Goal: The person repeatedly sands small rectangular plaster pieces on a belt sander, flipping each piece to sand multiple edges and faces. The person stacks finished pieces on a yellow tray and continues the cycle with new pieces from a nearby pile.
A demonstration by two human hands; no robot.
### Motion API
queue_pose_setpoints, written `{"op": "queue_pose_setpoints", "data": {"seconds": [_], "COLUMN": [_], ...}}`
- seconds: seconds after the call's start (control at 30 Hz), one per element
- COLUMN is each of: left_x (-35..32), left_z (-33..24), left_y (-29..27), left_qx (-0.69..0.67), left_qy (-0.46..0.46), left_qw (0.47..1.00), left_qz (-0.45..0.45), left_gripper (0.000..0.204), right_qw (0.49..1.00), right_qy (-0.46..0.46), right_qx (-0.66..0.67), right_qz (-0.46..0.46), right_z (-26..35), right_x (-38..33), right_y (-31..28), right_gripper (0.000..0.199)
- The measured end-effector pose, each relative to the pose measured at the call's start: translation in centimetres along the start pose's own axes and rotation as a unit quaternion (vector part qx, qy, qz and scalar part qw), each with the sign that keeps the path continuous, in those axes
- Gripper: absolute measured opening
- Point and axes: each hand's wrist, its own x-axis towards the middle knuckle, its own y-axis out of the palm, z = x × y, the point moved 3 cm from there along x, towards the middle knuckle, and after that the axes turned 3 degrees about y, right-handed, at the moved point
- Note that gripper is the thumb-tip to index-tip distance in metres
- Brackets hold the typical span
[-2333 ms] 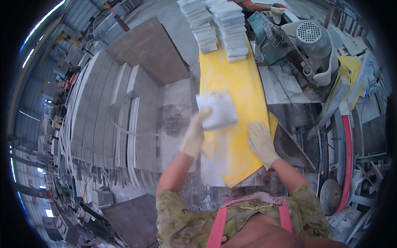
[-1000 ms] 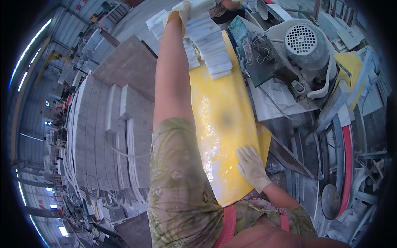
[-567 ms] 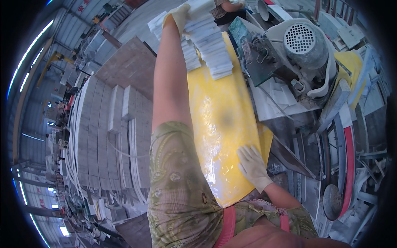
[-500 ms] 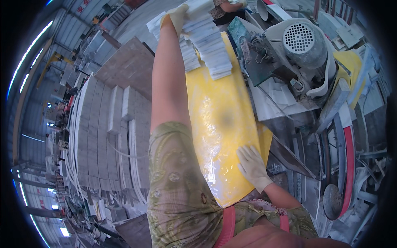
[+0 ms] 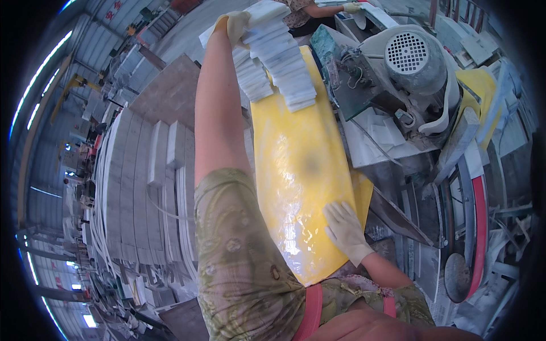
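Observation:
A long yellow plastic-like sheet (image 5: 301, 165), wet and shiny, covers the work surface before me. Overlapping white-grey marble strips (image 5: 284, 62) lie in two rows at its far end. My left arm reaches out to them, and my left hand (image 5: 236, 27), in a pale glove, curls round a strip at the far left of the pile; its fingertips are partly hidden. Close to my body, my right hand (image 5: 346, 230), gloved too, rests flat on the sheet's right edge with nothing in it.
To the right stands a machine with a round grilled motor (image 5: 406, 52). Thick stone slabs (image 5: 128, 187) are stacked on the left. At the far end another person's gloved hand (image 5: 351, 8) rests near the machine. A red-edged bar (image 5: 479, 227) runs along the right.
My left hand has shifted slightly left and nearer, its fingers now bent downward at the strips. The other person's arm has stretched out to the right. My right hand stays nearly still.

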Motion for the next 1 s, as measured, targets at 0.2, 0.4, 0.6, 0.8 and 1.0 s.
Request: {"op": "queue_pose_setpoints", "data": {"seconds": [0.2,0.4,0.6,0.8,1.0], "left_x": [-0.1,4.5,4.0,-0.4,-6.7], "left_z": [-0.5,0.4,1.8,1.1,8.6], "left_y": [-0.5,-2.6,-1.6,-3.4,-0.4], "left_qx": [0.125,0.397,0.386,0.263,0.000], "left_qy": [-0.016,0.087,0.052,0.019,0.080], "left_qw": [0.992,0.912,0.917,0.947,0.939], "left_qz": [-0.025,-0.047,-0.080,-0.182,-0.334], "left_gripper": [0.046,0.043,0.051,0.064,0.040], "right_qw": [0.999,0.999,1.000,0.999,1.000], "right_qy": [0.005,0.006,-0.006,0.003,-0.001], "right_qx": [0.030,0.032,0.012,0.038,0.025], "right_qz": [0.011,0.032,0.012,0.015,0.015], "right_z": [0.2,0.1,-0.2,-0.1,0.1], "right_x": [0.0,0.0,0.0,-0.3,-0.1], "right_y": [-0.7,-0.5,-0.1,-0.1,-0.3], "right_gripper": [0.051,0.054,0.051,0.050,0.054]}}
